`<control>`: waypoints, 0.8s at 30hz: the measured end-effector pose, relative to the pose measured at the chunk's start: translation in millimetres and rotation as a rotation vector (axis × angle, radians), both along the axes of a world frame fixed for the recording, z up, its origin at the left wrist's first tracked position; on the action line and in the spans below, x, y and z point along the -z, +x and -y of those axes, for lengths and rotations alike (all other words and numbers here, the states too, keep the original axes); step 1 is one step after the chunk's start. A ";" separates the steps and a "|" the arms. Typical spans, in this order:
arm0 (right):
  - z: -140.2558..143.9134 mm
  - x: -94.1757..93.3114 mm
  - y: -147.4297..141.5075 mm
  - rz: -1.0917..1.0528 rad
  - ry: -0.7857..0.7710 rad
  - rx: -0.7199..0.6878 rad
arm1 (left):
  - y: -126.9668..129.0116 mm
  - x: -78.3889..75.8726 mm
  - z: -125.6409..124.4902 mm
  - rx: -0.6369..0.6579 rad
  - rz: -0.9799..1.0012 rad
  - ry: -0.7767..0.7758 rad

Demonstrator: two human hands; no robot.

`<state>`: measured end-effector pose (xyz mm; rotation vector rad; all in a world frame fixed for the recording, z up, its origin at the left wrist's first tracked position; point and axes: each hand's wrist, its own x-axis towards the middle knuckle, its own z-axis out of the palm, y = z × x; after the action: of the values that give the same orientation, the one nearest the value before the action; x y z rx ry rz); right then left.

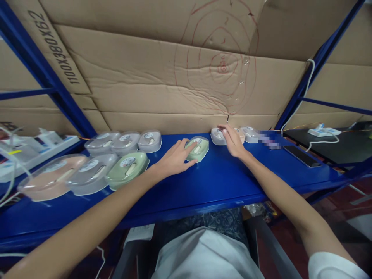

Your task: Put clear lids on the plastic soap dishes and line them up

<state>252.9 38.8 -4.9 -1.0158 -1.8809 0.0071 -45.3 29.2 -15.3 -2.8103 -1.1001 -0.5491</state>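
My left hand rests on the left side of a pale green computer mouse in a clear plastic case on the blue shelf. My right hand reaches over a small row of boxed mice at the back: a grey one, a pinkish one partly hidden behind my fingers, and another grey one. Its fingers lie on the packs; I cannot tell whether they grip any.
Two rows of boxed mice lie at the left: three grey behind, and pink, grey and green in front. A black phone lies at right. Power strips with cables flank the shelf. Cardboard backs it.
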 end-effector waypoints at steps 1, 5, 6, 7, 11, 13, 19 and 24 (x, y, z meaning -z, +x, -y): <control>-1.5 -1.0 3.5 -0.002 0.004 0.017 | 3.3 -1.3 1.5 -0.014 -0.023 0.016; -8.5 -2.7 16.5 -0.015 0.015 0.078 | 19.1 -10.4 5.3 -0.074 -0.111 0.027; -10.5 -2.4 19.2 -0.010 0.012 0.097 | 23.6 -12.8 4.6 -0.092 -0.137 0.030; -12.7 -1.8 21.8 0.008 0.003 0.120 | 28.3 -14.8 2.9 -0.111 -0.165 0.040; -21.6 3.8 30.3 0.206 -0.079 0.261 | 47.0 -17.5 -11.6 -0.162 -0.250 0.089; -25.5 7.7 34.2 0.327 -0.132 0.362 | 55.4 -15.2 -20.6 -0.181 -0.235 0.109; -32.3 16.4 45.8 0.499 -0.273 0.565 | 75.1 -4.0 -40.8 -0.225 -0.196 0.151; -32.8 16.7 48.3 0.530 -0.394 0.596 | 86.8 -1.6 -50.7 -0.251 -0.171 0.155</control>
<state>301.2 71.6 -21.7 -1.9758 -1.9991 -0.2732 41.5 79.9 -13.8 -2.4852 -1.2869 -0.3468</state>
